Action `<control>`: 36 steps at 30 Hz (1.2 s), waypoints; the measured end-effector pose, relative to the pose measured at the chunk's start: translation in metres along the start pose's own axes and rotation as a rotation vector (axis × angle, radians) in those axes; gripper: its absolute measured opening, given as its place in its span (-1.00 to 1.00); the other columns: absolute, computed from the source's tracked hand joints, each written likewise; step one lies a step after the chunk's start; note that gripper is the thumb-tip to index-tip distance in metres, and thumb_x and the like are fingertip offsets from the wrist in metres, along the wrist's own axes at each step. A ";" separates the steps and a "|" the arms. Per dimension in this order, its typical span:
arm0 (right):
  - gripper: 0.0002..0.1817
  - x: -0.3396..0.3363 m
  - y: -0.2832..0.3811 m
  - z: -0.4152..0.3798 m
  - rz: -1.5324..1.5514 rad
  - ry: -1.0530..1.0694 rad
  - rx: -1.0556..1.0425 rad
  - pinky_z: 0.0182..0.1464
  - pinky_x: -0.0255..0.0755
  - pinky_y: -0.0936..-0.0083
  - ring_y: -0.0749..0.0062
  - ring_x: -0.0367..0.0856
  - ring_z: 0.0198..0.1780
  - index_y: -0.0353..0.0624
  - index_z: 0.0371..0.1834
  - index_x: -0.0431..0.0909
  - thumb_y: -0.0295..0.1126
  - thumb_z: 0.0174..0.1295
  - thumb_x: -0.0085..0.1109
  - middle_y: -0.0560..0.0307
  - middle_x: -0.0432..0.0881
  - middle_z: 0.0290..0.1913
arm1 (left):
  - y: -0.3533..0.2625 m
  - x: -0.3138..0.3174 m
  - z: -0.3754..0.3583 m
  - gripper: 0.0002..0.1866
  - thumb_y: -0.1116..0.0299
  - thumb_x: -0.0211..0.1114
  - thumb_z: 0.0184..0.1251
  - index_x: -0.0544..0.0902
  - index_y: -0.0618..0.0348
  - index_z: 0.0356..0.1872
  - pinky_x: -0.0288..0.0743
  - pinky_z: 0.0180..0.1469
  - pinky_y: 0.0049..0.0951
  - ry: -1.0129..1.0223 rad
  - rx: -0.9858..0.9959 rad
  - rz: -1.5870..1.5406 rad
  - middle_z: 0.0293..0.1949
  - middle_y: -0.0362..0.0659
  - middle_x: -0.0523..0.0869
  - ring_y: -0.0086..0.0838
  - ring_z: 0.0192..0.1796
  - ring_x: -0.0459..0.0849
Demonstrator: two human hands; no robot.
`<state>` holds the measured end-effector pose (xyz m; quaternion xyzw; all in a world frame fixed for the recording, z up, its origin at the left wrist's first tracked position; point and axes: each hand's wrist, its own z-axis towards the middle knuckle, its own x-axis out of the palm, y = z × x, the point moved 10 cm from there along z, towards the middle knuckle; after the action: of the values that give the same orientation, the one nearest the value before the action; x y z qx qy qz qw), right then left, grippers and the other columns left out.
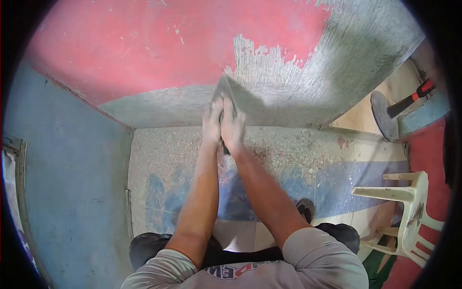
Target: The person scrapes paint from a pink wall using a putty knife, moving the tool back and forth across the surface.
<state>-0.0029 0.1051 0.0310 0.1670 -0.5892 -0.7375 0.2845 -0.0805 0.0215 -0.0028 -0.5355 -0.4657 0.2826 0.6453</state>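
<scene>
My left hand (pixel 212 123) and my right hand (pixel 232 123) are side by side, both dusty, closed on a flat grey scraper (pixel 224 87). Its pointed-looking far end touches the wall at the lower edge of the red paint (pixel 144 43). Around and right of the tool the wall shows bare grey, streaked surface (pixel 288 98), with a ragged paint edge above. Part of the tool is hidden under my fingers, and its dark lower end shows below my wrists.
Paint chips litter the floor (pixel 168 149) below the wall. A blue wall (pixel 72 159) stands at left. At right are a white plastic chair (pixel 409 195) on its side and a round disc tool (pixel 385 115) with a red and black handle.
</scene>
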 end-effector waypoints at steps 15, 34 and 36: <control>-0.53 -0.006 -0.036 -0.019 -0.085 -0.039 0.091 0.02 0.54 0.23 0.07 0.79 -0.02 -0.39 0.11 0.68 -0.14 0.58 0.03 -0.32 0.78 -0.10 | 0.025 -0.014 -0.009 -0.48 0.08 0.31 0.55 0.67 0.41 0.18 0.53 0.20 -0.29 -0.041 -0.005 0.009 0.08 -0.05 0.74 -0.38 0.12 0.65; -0.54 0.004 0.031 0.007 0.069 0.055 0.351 0.08 0.54 0.29 0.23 0.75 0.03 -0.44 0.13 0.65 -0.19 0.56 0.05 -0.20 0.80 -0.06 | -0.022 0.013 0.005 -0.44 0.08 0.23 0.60 0.62 0.45 0.28 0.45 0.35 -0.31 0.035 -0.092 -0.178 0.21 0.00 0.72 -0.34 0.24 0.62; -0.52 0.007 0.019 0.005 0.114 0.019 0.119 0.07 0.54 0.24 0.17 0.77 0.03 -0.41 0.15 0.66 -0.14 0.57 0.03 -0.24 0.79 -0.05 | -0.007 -0.001 0.005 -0.47 0.11 0.25 0.59 0.63 0.44 0.27 0.46 0.33 -0.32 0.029 -0.052 -0.118 0.20 -0.01 0.72 -0.36 0.23 0.63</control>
<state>-0.0067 0.1017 0.0515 0.1567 -0.6378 -0.6824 0.3210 -0.0860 0.0205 0.0030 -0.5278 -0.4944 0.2240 0.6533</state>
